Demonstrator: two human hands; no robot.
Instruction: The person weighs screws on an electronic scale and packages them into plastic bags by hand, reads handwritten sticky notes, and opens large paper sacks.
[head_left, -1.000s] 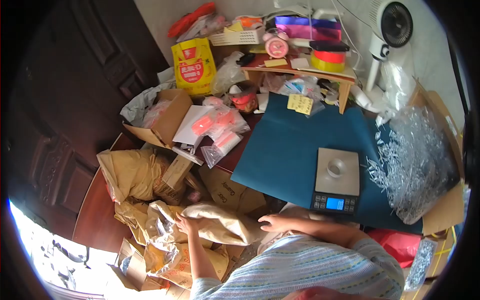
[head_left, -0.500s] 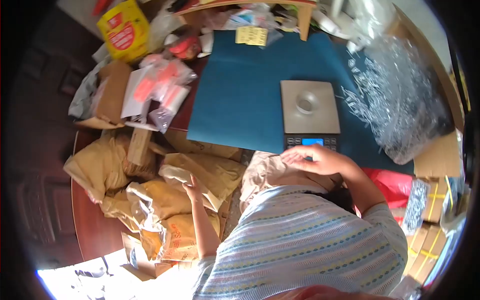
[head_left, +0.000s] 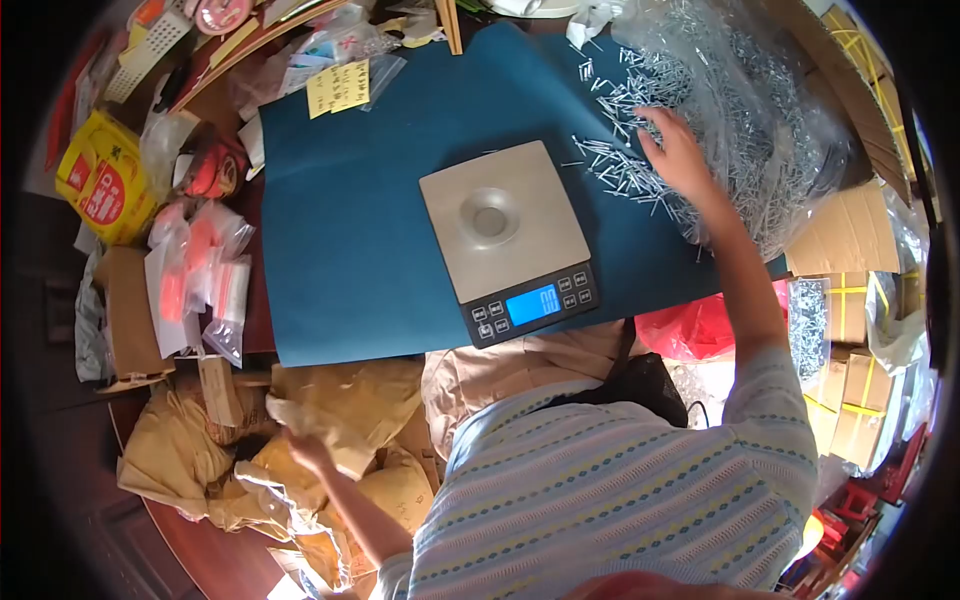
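My right hand (head_left: 672, 152) is over the loose screws (head_left: 625, 175) beside the large clear bag of screws (head_left: 765, 120), its fingers apart and nothing held. My left hand (head_left: 308, 452) is at the edge of a brown paper bag (head_left: 350, 405) at the lower left; its fingers are partly hidden, so its grip is unclear. Between the hands a digital scale (head_left: 510, 235) lies on the blue mat (head_left: 345, 230). A small round clear dish (head_left: 489, 221) sits on its plate, and the lit display reads 0.0.
Pink items in clear bags (head_left: 200, 265), a cardboard box (head_left: 137, 310) and a yellow bag (head_left: 108, 180) stand at the left. A yellow note (head_left: 338, 88) lies on the mat's back edge. Red plastic (head_left: 690, 325) and strapped boxes (head_left: 845, 385) are at the right.
The view has turned toward the right. My right hand has gone from near my body, past the scale, to the screws. My left hand remains by the paper bags.
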